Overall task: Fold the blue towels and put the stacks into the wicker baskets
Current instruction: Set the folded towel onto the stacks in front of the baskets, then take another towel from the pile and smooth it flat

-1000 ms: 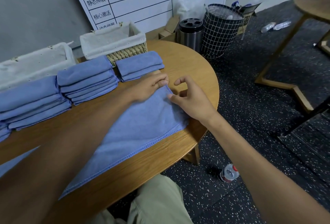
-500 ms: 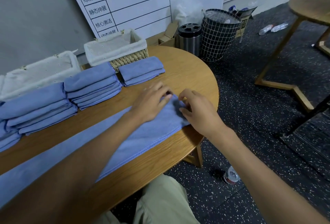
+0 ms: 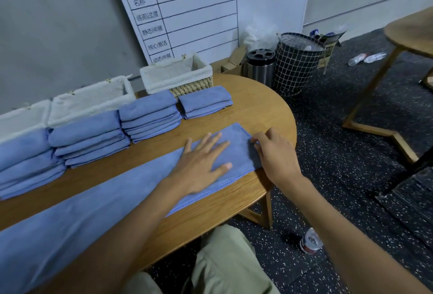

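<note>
A long blue towel (image 3: 98,209), folded lengthwise into a strip, lies across the wooden table (image 3: 262,111). My left hand (image 3: 201,165) rests flat on its right end with fingers spread. My right hand (image 3: 274,153) pinches the towel's right edge with curled fingers. Behind the strip stand stacks of folded blue towels: a small stack (image 3: 205,101), a taller stack (image 3: 150,115), another stack (image 3: 89,137) and one at the far left (image 3: 23,165). Lined wicker baskets stand behind them: one basket (image 3: 178,76), a second basket (image 3: 91,99) and a third basket (image 3: 21,115).
A whiteboard chart (image 3: 199,12) leans on the wall. A steel bin (image 3: 261,66) and a wire-grid basket (image 3: 297,64) stand on the floor past the table. A bottle (image 3: 310,243) lies by my knee. Another wooden table (image 3: 412,33) stands at right.
My left hand has flattened and slid back along the towel, fingers now spread. The right hand stays at the towel's right edge. The view has tilted up, showing more wall and a third basket.
</note>
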`<state>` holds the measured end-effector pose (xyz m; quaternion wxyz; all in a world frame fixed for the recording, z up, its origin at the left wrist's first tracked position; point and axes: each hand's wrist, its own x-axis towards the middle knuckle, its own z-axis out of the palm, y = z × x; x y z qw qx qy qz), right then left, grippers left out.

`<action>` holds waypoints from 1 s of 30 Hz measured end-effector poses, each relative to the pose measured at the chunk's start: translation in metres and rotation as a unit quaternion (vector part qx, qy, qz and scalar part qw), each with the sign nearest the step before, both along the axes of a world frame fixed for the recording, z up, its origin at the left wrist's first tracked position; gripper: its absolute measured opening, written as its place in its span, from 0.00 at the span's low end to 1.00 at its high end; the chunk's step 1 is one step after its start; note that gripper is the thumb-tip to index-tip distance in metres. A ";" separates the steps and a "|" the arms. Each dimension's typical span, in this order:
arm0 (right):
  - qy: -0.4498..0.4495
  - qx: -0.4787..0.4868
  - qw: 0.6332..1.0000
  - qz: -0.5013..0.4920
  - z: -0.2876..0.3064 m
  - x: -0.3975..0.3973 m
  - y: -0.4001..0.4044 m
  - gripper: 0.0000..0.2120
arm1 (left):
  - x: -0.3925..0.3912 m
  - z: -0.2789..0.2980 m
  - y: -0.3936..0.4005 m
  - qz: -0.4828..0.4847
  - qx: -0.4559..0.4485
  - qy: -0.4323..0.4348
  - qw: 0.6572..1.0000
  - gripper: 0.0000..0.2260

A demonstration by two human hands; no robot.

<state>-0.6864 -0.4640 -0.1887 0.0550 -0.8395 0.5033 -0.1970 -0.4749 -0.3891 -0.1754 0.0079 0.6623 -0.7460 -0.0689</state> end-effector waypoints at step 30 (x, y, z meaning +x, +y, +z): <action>0.129 0.083 0.957 0.247 0.003 0.177 0.101 0.26 | 0.104 -0.003 0.169 0.273 0.000 0.030 0.961 0.31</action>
